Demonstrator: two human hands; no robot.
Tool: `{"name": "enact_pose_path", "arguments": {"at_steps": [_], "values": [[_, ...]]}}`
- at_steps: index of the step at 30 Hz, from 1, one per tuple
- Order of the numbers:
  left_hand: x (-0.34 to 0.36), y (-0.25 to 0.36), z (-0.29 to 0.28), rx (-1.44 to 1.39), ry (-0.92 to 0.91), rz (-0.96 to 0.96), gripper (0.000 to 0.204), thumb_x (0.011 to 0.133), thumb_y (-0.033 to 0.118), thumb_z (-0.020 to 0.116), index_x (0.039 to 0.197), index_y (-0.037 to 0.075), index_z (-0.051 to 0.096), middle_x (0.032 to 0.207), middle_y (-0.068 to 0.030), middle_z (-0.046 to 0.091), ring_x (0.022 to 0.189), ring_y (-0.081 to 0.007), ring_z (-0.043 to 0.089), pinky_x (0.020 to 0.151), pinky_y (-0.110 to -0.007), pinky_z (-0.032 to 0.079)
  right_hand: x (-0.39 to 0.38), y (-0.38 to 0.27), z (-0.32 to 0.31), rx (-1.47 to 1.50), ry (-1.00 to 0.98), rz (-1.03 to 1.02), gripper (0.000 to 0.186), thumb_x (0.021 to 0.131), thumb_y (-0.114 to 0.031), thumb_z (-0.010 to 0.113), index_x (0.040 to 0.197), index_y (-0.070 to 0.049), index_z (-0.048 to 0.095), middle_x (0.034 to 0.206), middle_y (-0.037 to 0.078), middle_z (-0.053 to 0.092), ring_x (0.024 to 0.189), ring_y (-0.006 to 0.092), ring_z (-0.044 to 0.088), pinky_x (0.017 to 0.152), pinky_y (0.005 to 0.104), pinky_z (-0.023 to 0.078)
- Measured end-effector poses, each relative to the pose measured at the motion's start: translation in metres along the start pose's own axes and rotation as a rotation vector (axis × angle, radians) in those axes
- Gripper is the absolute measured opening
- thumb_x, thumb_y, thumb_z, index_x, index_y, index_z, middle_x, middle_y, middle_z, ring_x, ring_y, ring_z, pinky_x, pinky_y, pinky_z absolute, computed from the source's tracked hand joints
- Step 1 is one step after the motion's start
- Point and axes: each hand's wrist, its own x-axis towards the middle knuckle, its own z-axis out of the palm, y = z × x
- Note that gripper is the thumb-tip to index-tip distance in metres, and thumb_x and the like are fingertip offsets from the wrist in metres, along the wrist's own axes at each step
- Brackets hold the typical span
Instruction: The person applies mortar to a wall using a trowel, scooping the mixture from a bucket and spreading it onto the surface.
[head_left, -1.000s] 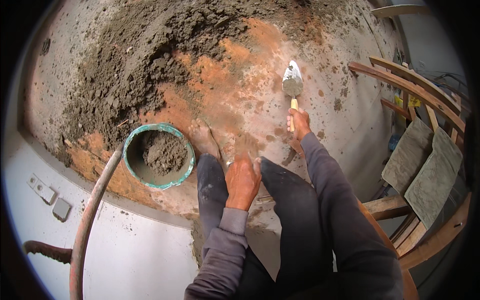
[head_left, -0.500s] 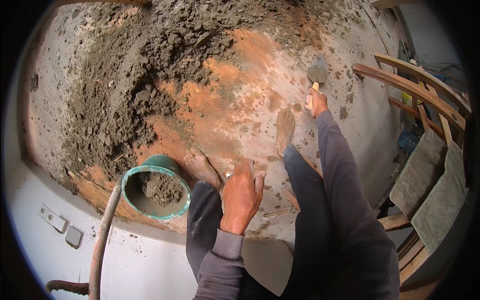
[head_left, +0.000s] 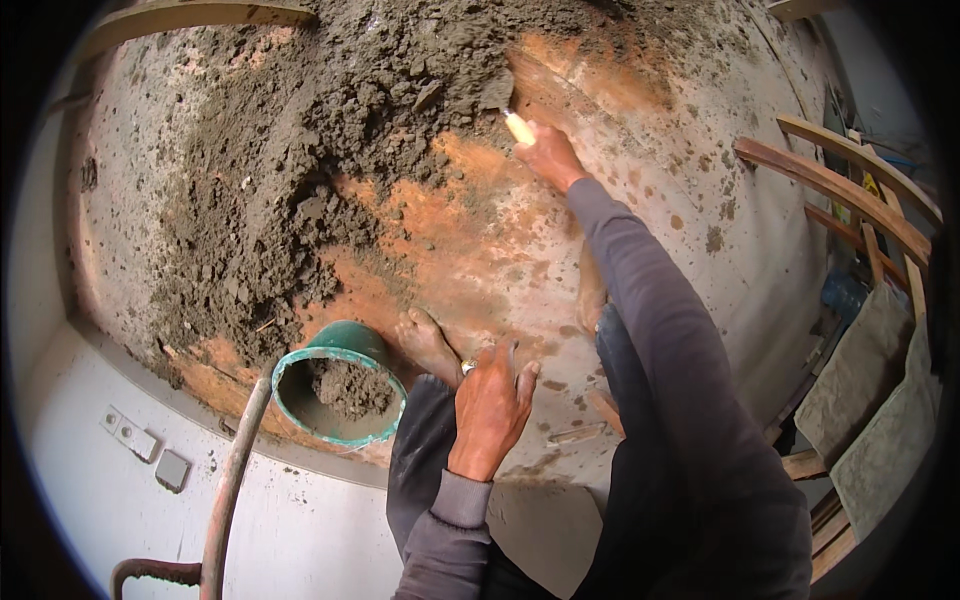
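My right hand (head_left: pixel 550 150) is closed on the pale wooden handle of a trowel (head_left: pixel 517 126), whose blurred blade touches the edge of a heap of grey mortar (head_left: pixel 300 100). My left hand (head_left: pixel 490 400), a silver ring on it, hangs loosely beside my left knee (head_left: pixel 420 420), thumb apart from the bent fingers and fingertips partly hidden. Just left of that knee, a green bucket (head_left: pixel 355 340) holds wet mortar (head_left: pixel 352 390). My bare left foot (head_left: pixel 428 340) is on the stained orange-and-pale floor (head_left: pixel 470 240); my right foot is mostly behind my right arm.
A long curved pole (head_left: pixel 235 480) stands left of the bucket beside a white wall (head_left: pixel 120 500) with sockets (head_left: pixel 130 433). Curved wooden pieces (head_left: pixel 830 180) with grey sheets (head_left: pixel 850 370) hung on them line the right side. A board (head_left: pixel 200 15) crosses the upper left.
My right hand has swung the trowel forward and leftward into the mortar heap. My left hand stays low near my knee. The view has shifted, so the bucket sits lower in the picture.
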Motion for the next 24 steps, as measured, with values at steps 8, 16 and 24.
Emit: {"name": "enact_pose_path", "arguments": {"at_steps": [8,16,24], "values": [[0.000,-0.001,0.009,0.009,0.006,-0.008,0.034,0.091,0.022,0.063,0.112,-0.004,0.056,0.100,-0.0261,0.063,0.089,-0.0421,0.062,0.076,-0.047,0.049,-0.027,-0.053,0.052,-0.028,-0.137,-0.127,0.045,0.080,-0.021,0.068,0.113,0.007,0.060,0.080,0.018,0.066,0.062,0.0250,0.063,0.057,0.0351,0.052],[-0.002,-0.002,0.008,0.004,0.051,0.015,0.034,0.090,0.022,0.063,0.111,-0.003,0.056,0.094,-0.0254,0.063,0.084,-0.0425,0.062,0.072,-0.048,0.049,-0.040,-0.051,0.040,0.348,-0.223,0.043,0.044,0.082,-0.019,0.068,0.118,0.004,0.057,0.071,0.008,0.058,0.051,0.0144,0.055,0.045,0.0316,0.045],[-0.012,-0.009,0.016,-0.044,0.093,0.003,0.035,0.089,0.024,0.064,0.110,-0.003,0.056,0.092,-0.0260,0.064,0.083,-0.0429,0.062,0.071,-0.049,0.049,-0.072,-0.064,0.025,0.311,-0.447,-0.043,0.046,0.080,-0.021,0.066,0.116,0.005,0.057,0.070,0.005,0.054,0.057,0.0174,0.054,0.056,0.0333,0.046]]}}
